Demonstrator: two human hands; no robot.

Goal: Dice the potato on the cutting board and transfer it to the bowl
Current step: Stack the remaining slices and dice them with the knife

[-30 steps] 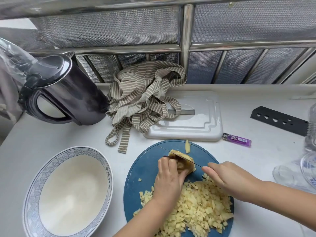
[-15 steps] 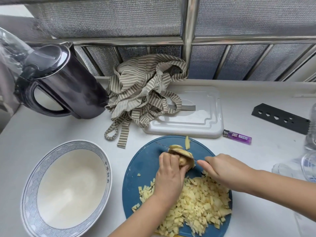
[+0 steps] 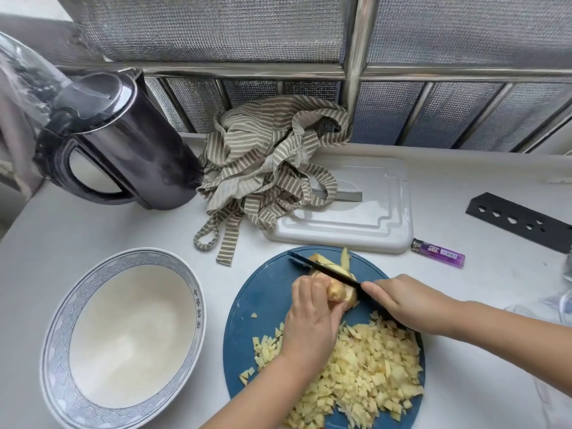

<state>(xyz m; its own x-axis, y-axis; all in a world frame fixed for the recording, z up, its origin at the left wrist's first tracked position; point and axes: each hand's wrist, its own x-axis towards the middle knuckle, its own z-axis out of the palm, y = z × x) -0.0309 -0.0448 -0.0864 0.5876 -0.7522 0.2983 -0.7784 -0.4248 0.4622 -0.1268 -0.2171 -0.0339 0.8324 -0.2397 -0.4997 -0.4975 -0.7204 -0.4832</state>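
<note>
Potato bits (image 3: 365, 376) lie in a big heap on the blue cutting board (image 3: 266, 298), just on the near side of the fingers of both hands. Most of the cutting looks done. One last potato lump (image 3: 335, 292) is left to cut. The bowl (image 3: 130, 335), well off to the left of the left fingers, has no potato in it, so all the moving is left too. The left hand (image 3: 312, 320) has its fingers curled tight over the near end of the lump. Its long side runs from those fingers away toward the far edge of the board. The right hand (image 3: 408, 301) is wrapped round the knife (image 3: 322, 268) handle, and the blade lies across the lump, just past the left fingertips.
</note>
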